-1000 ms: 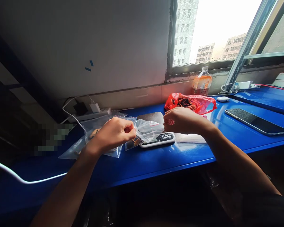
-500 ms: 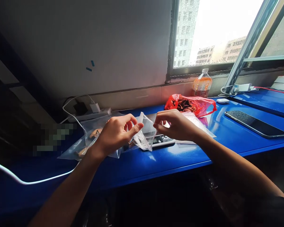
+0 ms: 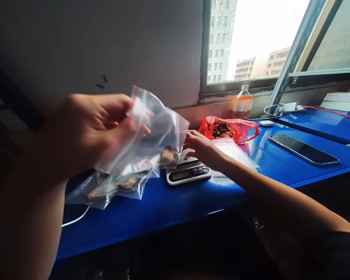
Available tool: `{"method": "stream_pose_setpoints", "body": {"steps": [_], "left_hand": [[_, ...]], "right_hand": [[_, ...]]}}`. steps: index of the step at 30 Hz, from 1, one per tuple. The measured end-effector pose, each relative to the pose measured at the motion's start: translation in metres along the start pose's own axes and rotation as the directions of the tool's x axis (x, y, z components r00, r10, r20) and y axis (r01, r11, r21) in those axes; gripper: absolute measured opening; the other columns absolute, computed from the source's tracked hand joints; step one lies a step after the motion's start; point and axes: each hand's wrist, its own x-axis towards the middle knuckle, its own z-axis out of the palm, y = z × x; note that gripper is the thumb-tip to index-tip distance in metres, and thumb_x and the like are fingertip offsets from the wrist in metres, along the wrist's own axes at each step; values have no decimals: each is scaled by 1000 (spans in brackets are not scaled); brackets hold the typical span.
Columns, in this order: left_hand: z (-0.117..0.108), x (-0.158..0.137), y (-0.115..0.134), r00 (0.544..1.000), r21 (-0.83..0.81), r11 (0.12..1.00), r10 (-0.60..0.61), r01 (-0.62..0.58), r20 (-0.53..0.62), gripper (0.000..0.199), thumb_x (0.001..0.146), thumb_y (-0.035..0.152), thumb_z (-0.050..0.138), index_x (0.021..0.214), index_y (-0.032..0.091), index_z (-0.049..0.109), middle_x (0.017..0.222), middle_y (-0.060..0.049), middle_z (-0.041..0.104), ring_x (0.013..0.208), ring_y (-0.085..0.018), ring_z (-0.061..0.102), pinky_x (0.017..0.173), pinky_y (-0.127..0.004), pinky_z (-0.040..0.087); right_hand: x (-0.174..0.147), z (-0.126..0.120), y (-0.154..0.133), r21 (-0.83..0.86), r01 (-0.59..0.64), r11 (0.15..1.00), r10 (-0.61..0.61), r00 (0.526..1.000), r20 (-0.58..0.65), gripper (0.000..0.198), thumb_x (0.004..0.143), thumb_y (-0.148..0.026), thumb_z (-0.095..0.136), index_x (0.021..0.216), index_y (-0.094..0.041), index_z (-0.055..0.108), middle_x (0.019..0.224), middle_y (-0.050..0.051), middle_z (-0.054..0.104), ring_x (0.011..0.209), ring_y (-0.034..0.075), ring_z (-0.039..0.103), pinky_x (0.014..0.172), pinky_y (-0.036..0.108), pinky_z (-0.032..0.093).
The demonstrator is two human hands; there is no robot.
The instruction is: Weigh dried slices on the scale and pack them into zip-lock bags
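Left of the scale (image 3: pixel 189 175), the left hand (image 3: pixel 97 126) pinched a clear bag (image 3: pixel 159 126), slanting down toward it; the right hand (image 3: pixel 202 149) (fingers loosely parted) hung over the scale, by the bag's lower end.

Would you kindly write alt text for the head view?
The left hand holds up a clear plastic bag with something brown inside, while the right hand is near a scale on a blue table. Farther back are a red bag and a bottle.
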Motion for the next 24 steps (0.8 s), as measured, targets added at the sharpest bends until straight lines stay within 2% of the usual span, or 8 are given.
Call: {"method": "stream_pose_setpoints", "body": {"steps": [1, 3, 6, 9, 14, 19, 22, 24], "left_hand": [[-5, 2, 0, 998, 33, 998, 50, -49, -32, 21, 75, 37, 70, 85, 20, 76, 72, 1, 71, 59, -18, 68, 52, -31, 57], [-10, 3, -4, 998, 78, 996, 52, -50, -28, 28, 78, 40, 67, 94, 18, 75, 75, 1, 71, 64, -18, 70, 57, -33, 59], [-11, 2, -17, 994, 92, 990, -98, 102, -55, 32, 79, 41, 66, 98, 18, 74, 70, 1, 71, 61, -18, 70, 50, -29, 57], [-9, 2, -37, 979, 114, 974, -190, 198, -74, 28, 83, 37, 62, 99, 18, 74, 73, -1, 72, 60, -16, 69, 45, -22, 53], [-4, 5, -71, 973, 64, 975, -204, 212, -113, 21, 85, 31, 61, 100, 19, 71, 75, 0, 71, 51, -10, 62, 44, -19, 47], [13, -1, -84, 963, -155, 953, -268, 259, -36, 14, 85, 19, 56, 92, 17, 68, 51, 5, 56, 38, -6, 46, 36, -17, 34], [18, -4, -85, 964, -280, 926, -267, 254, -11, 10, 85, 18, 58, 89, 20, 67, 52, 5, 57, 42, -7, 48, 40, -19, 39], [16, -4, -85, 970, -390, 896, -242, 212, -29, 7, 83, 20, 62, 87, 22, 67, 59, 4, 62, 44, -8, 51, 41, -22, 40]], "right_hand": [[-1, 2, 3, 52, -37, 998, 34, 997, 68, 37, 83, -44, 64, 112, -23, 55, 105, 3, 65, 88, 15, 65, 68, 25, 52], [-4, 8, 6, 115, -69, 991, 48, 983, 179, 43, 81, -43, 68, 117, -24, 55, 111, 4, 66, 93, 17, 67, 74, 29, 55], [-7, 14, 10, 136, -46, 990, 14, 974, 224, 40, 79, -47, 70, 107, -20, 60, 90, 3, 71, 80, 17, 70, 70, 31, 56], [-5, 10, 9, 84, 17, 996, -28, 990, 137, 33, 79, -47, 70, 92, -18, 62, 73, 0, 70, 66, 14, 69, 61, 26, 54], [0, -2, 3, -51, 62, 997, -63, 998, -20, 29, 75, -41, 73, 85, -17, 60, 70, 2, 69, 63, 13, 67, 56, 23, 49], [0, 5, 5, -65, 18, 998, -22, 998, -67, 36, 76, -36, 71, 105, -20, 56, 89, 3, 68, 73, 14, 67, 59, 26, 52], [0, 10, 9, -125, -18, 992, 1, 991, -133, 51, 75, -35, 72, 118, -22, 48, 99, 4, 63, 82, 15, 64, 61, 27, 55], [0, 12, 11, -134, -36, 990, 19, 992, -128, 57, 76, -38, 72, 123, -22, 45, 103, 5, 61, 88, 16, 62, 65, 28, 56]]}}
